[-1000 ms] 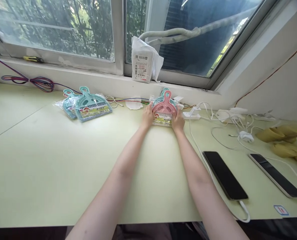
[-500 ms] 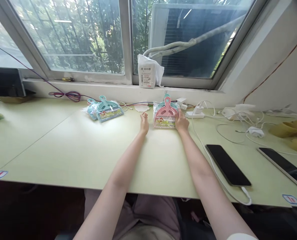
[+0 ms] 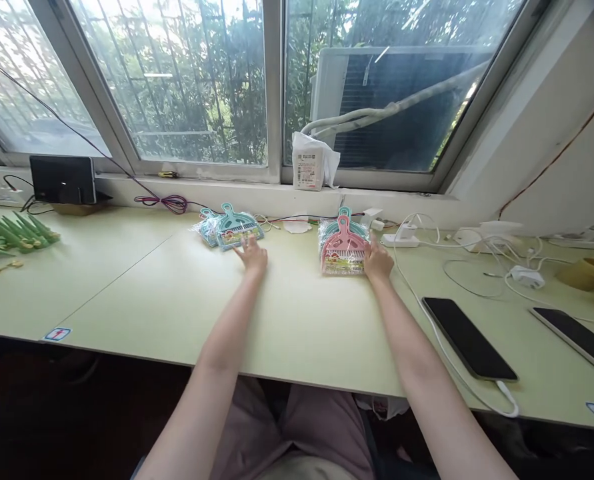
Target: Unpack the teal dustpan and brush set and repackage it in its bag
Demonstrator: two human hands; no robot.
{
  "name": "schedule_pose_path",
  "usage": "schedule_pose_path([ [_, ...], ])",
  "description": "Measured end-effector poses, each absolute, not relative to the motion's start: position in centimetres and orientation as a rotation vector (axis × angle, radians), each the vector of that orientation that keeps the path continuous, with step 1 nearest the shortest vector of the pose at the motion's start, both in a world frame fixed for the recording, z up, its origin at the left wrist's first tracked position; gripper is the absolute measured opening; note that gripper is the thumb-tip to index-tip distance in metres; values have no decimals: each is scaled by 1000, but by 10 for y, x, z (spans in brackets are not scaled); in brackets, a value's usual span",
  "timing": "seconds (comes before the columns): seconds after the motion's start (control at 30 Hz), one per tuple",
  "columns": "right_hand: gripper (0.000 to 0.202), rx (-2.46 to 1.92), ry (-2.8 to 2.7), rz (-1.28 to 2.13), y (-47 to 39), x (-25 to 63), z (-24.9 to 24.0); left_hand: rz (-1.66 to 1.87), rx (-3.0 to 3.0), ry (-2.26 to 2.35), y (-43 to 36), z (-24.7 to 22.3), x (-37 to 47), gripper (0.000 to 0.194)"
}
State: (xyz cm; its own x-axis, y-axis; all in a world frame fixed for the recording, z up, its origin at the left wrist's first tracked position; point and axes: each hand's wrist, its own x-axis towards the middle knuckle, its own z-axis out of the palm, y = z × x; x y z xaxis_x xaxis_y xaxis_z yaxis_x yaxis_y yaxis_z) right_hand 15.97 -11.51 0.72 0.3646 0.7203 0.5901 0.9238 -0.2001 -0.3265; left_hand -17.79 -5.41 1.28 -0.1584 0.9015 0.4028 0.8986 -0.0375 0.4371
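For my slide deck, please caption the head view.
Right hand touching a clear-wrapped pink plastic dustpan-and-brush set; left hand close to a similarly wrapped teal set.

At right, pink dustpan point(image 3: 344, 242) in clear film, handle pointing far, with white bristles and printed card across the near part, overlapping teal dustpan point(image 3: 361, 231) just behind. Well apart at left, second teal dustpan point(image 3: 233, 219), likewise wrapped, slightly turned, partly covering another pack point(image 3: 208, 231) farther left.

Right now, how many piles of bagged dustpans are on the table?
2: the left pile, by the left hand, and the right pile, at the right hand. Further bags may be hidden.
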Motion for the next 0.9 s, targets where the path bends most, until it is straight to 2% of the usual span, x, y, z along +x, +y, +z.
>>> schedule_pose_path([
  [0.17, 57, -1801, -1382, -675, -152, 137, 10, 699, 2074, 2289, -36, 20, -266, 69],
  [0.3, 43, -1482, -1990, -606, -197, 70, 8, 489, 2143, 2272, -34, 17, -288, 60],
  [0.43, 33, -724, -2530, -684, -227, -6, 11, 422, 2312, 2307, -54, 19, -280, 54],
  [0.5, 28, -385, -2603, -795, -231, -25, 13, 319, 2447, 2246, -73, 24, -281, 47],
  [0.6, 19, -399, -2472, -861, -228, -24, 15, 269, 2668, 2139, -107, 29, -296, 43],
  [0.73, 15, -565, -2331, -790, -216, -5, 13, 516, 2379, 2493, -132, 29, -329, 53],
  [0.83, 14, -658, -2278, -683, -210, -1, 10, 415, 2067, 2382, -118, 34, -348, 69],
  [0.9, 14, -675, -2288, -638, -209, -4, 9, 384, 1952, 2288, -100, 41, -353, 88],
])
